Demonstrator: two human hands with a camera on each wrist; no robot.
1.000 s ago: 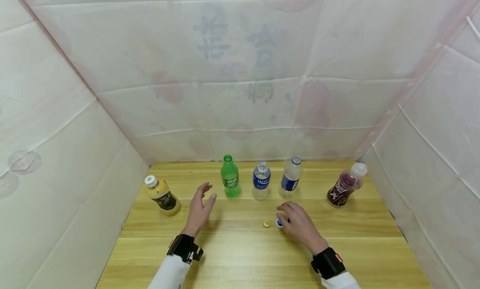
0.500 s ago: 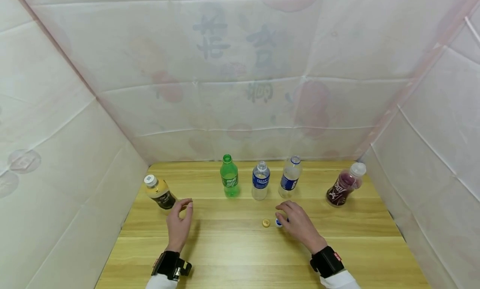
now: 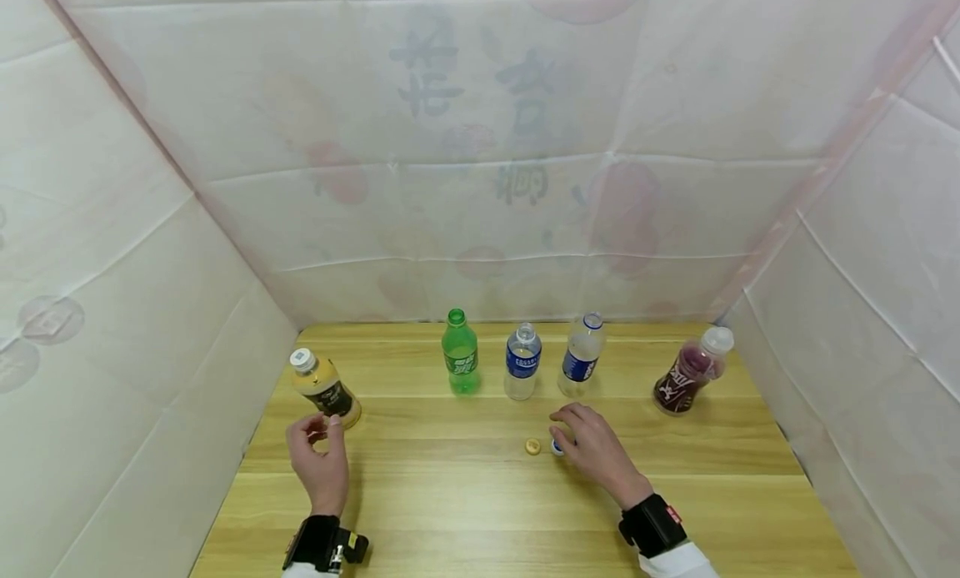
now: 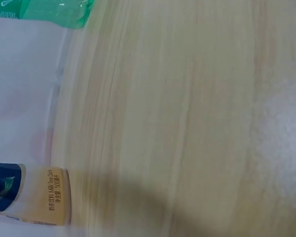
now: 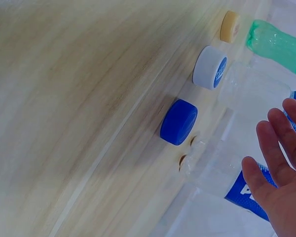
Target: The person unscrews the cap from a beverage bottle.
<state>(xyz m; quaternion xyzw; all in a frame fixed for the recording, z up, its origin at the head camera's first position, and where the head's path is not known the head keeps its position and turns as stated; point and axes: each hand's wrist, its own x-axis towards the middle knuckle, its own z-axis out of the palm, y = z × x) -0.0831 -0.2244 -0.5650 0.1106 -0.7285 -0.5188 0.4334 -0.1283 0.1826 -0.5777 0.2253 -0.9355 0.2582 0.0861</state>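
The upright milk-tea bottle (image 3: 327, 390) (its white cap (image 3: 303, 360) on) stood left, just far of the left hand (image 3: 321, 468), loosely bent, seemingly empty; the relaxed, empty right hand (image 3: 596, 454) hovered well apart, rightward.

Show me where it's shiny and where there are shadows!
Head view: a pale shine on the table, a soft shadow beside the left hand; left wrist view: whitish glare at the right edge, a darker shadow near the bottom; right wrist view: dim shading beside the blue cap.
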